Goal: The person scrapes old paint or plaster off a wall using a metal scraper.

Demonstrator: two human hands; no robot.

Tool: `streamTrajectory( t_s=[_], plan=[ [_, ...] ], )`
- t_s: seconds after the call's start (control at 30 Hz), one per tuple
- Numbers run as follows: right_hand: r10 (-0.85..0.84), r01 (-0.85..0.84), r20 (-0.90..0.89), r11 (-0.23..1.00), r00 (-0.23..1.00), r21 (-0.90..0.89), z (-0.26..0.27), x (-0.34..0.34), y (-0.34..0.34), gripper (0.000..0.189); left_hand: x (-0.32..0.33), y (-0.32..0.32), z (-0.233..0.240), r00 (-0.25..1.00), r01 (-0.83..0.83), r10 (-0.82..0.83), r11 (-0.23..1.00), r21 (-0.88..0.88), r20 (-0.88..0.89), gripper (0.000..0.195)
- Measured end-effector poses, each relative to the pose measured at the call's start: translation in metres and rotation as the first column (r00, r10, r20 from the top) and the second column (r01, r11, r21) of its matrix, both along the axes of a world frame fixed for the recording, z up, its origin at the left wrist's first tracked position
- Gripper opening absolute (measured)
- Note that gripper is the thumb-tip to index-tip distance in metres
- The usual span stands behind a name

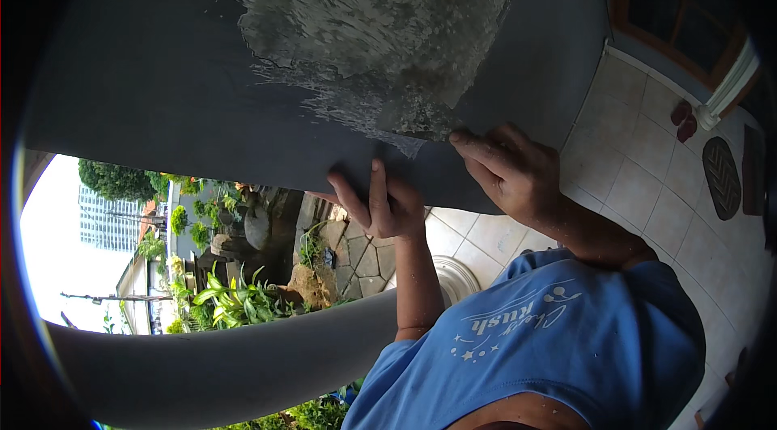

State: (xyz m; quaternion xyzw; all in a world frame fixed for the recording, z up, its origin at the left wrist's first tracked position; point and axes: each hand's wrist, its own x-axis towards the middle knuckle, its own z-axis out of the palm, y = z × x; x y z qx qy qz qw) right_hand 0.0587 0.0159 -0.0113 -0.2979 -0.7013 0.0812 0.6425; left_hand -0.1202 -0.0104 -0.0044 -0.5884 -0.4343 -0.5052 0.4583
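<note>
A dark grey painted wall face [182, 96] spans the upper view. Across its top middle runs a rough, lighter grey patch [364, 11] with ragged, streaked edges, where the surface coat is broken. My right hand [522, 172] is at the lower corner of this patch, thumb and fingers bent close together. A thin dark edge shows beside its fingertips; whether it is a flat tool or loose coating is unclear. Below the patch, my left hand [388, 202] is near the wall's lower edge, fingers apart, its fingertips at the grey surface. No object shows in it.
A thick, rounded grey column [243, 363] crosses the lower left, its moulded base [455, 278] on the tiles. Beyond lie garden plants [243, 296] and stone paving [364, 254]. Rightward are a tiled floor [643, 181], an oval doormat [721, 178], red footwear [684, 121] and a wood-framed window [674, 5].
</note>
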Motion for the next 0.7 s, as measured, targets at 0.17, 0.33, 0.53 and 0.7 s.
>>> streamTrajectory(
  t_s=[0.17, 0.33, 0.53, 0.7],
  plan=[
    [-0.014, 0.014, 0.001, 0.997, 1.000, 0.078, 0.021, -0.002, 0.010, 0.037, -0.002, -0.003, 0.000, 0.998, -0.042, 0.041, 0.999, -0.008, -0.049, 0.029],
    [-0.019, 0.019, 0.039, 1.000, 0.999, 0.002, 0.002, 0.003, -0.001, 0.038, -0.003, -0.002, -0.006, 1.000, -0.009, 0.009, 1.000, -0.021, 0.001, 0.028],
    [-0.014, 0.013, 0.039, 1.000, 0.999, 0.012, 0.027, 0.003, 0.005, 0.037, -0.003, 0.000, -0.001, 0.999, -0.034, 0.033, 0.999, -0.010, -0.027, 0.027],
    [-0.088, 0.086, 0.079, 0.996, 0.993, 0.029, 0.027, 0.007, 0.001, 0.038, -0.003, -0.001, -0.001, 0.999, -0.027, 0.026, 0.999, -0.025, -0.032, 0.028]
  ],
)
